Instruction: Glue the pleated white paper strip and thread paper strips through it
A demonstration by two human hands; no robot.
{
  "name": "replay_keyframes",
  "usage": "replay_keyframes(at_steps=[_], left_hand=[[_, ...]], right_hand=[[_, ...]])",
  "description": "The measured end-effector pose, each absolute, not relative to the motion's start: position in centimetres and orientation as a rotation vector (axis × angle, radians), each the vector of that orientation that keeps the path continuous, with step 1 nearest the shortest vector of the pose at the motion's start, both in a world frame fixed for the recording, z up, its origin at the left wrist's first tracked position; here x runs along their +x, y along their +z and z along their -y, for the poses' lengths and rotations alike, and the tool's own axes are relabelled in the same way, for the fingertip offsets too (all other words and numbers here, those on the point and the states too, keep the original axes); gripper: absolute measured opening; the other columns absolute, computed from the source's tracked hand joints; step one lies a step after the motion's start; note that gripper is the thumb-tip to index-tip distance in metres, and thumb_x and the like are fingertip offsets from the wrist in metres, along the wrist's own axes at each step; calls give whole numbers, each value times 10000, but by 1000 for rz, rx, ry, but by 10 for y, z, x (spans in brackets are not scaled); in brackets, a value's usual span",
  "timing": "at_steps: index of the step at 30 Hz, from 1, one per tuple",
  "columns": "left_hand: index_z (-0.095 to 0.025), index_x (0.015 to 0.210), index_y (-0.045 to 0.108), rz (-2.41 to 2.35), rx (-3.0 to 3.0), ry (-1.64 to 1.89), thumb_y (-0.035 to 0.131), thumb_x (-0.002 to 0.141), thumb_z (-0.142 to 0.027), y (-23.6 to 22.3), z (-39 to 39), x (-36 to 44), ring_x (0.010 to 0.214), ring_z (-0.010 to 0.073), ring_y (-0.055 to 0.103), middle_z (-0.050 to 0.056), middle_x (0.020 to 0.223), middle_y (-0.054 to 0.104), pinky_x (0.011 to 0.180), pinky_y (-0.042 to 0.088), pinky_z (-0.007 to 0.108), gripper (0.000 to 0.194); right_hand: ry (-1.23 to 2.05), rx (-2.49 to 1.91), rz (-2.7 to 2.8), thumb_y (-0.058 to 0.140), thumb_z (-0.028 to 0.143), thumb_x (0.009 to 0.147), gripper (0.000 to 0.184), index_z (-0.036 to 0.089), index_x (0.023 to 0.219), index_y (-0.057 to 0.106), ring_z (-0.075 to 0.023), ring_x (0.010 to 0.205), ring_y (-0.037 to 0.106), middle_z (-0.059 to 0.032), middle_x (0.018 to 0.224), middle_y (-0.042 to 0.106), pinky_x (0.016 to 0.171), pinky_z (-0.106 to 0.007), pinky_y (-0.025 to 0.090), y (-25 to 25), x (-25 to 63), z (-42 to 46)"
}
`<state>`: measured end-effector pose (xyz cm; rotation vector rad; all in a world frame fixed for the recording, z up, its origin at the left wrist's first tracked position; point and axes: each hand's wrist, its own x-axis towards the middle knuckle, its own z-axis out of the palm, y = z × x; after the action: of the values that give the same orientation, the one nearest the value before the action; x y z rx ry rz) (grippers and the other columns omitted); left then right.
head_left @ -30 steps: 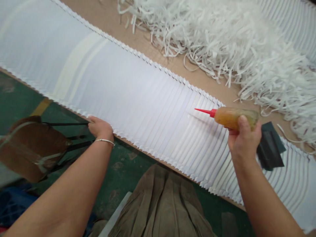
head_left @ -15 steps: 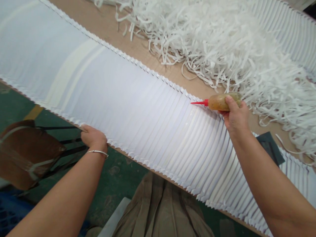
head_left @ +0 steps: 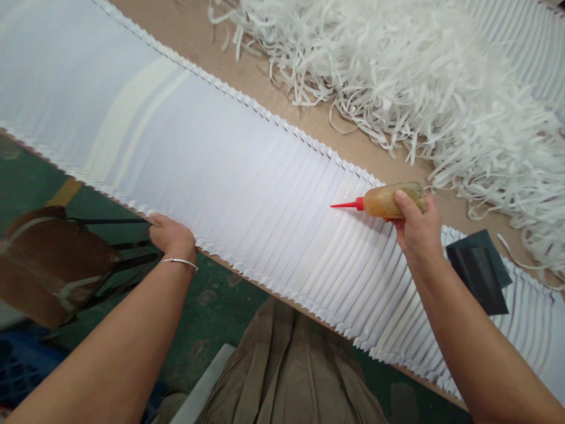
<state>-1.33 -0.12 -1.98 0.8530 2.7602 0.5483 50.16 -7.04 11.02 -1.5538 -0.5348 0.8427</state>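
Observation:
My right hand [head_left: 417,227] is wrapped round a glue bottle [head_left: 384,200] of yellowish, see-through plastic with a long red nozzle. The nozzle tip points left over a long row of overlapping white sheets [head_left: 247,194], whose edges form a stepped, pleated surface. Shiny wet streaks show on the sheets close to the tip. Whether the tip touches the sheets I cannot tell. At the near edge of the table my left hand [head_left: 172,235], with a bracelet at its wrist, is curled over the table edge and the sheets' ends; its fingertips are hidden underneath.
A big heap of shredded white strips [head_left: 375,70] lies along the brown table [head_left: 282,97]. Dark square pieces [head_left: 479,271] rest on the sheets by my right forearm. More layered sheets [head_left: 529,47] lie at the far right. Below left stand a brown-seated chair [head_left: 57,265] and a blue crate [head_left: 26,365].
The bottle in my right hand has moved from the sheets' far edge toward me and slightly left, nozzle now further in. My left hand stays at the table edge. The view shifted slightly.

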Motion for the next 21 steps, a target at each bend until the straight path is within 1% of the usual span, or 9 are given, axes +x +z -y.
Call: replay_keyframes(at_steps=[2,4,8,14,19,21], left_hand=[[115,1202,633,-2838,644,546,158,1108,-341,-9,-1,-3,1258,434,650,411,1286,627,1066,493,558,664],[101,1217,647,-2839,589,560,202,1121,-335,0,-2,5,1284,415,643,381,1314,633,1088,488,531,630],[94,1203,651,-2809,606,602,207,1131,-319,10,-1,12,1288,395,646,371,1314,640,1102,481,511,611],[120,1208,625,-2783,598,675,227,1136,-334,3,-1,8,1317,391,624,401,1337,609,1135,450,521,609],[123,1214,631,-2784,593,699,234,1139,-341,-1,-1,6,1305,398,632,385,1334,622,1110,470,501,615],[129,1218,630,-2781,585,701,242,1139,-340,-1,-1,7,1306,393,633,386,1325,627,1112,473,496,614]], right_hand=[[850,-1564,546,919,507,648,549,228,977,579,-136,661,614,36,836,633,521,-263,542,112,493,82],[862,-1590,551,914,517,657,552,227,989,582,-136,677,612,33,855,630,547,-273,546,114,485,95],[856,-1670,557,915,517,659,567,220,1025,599,-129,720,598,32,883,614,603,-259,527,111,473,122],[832,-1770,674,886,542,696,598,222,1114,605,-141,784,600,23,907,630,734,-284,525,101,457,165],[846,-1916,758,877,548,707,633,228,1185,613,-159,794,608,2,973,649,727,-306,521,108,436,198],[865,-1964,811,877,543,711,637,228,1201,619,-177,829,628,-14,1016,659,741,-325,535,114,427,209]])
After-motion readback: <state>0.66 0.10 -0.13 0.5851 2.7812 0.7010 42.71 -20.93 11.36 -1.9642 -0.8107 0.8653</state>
